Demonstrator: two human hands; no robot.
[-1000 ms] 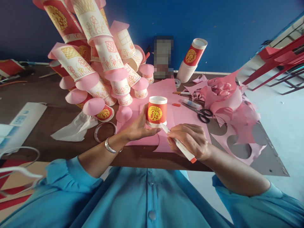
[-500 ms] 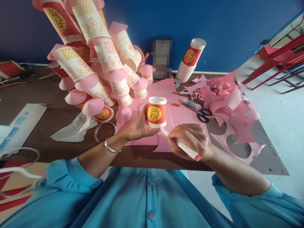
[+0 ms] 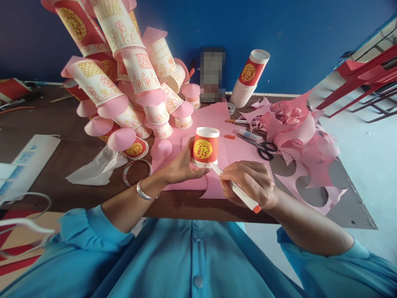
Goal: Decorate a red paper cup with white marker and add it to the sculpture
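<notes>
My left hand point(image 3: 182, 165) is closed around the lower left side of a red and white paper cup point(image 3: 206, 145) with a yellow emblem. The cup is held a little tilted over pink paper point(image 3: 218, 120). In my right hand point(image 3: 249, 182) is a white marker point(image 3: 240, 193) with an orange end. Its tip meets the white band at the bottom of the cup, close to my left thumb. An orange marker cap point(image 3: 229, 136) lies on the paper behind the right hand.
Decorated paper cups point(image 3: 142, 72) with pink cone tops stand in a tall stack at the left. Scissors point(image 3: 265, 150) and pink scraps point(image 3: 291, 124) lie right. A cup stack point(image 3: 245, 89) stands by the wall. A tape roll point(image 3: 136, 171) and tissue point(image 3: 99, 167) lie left.
The cup has shifted slightly right and turned a little in my left hand. The marker's orange end has dipped slightly toward me and left. Both grips are the same.
</notes>
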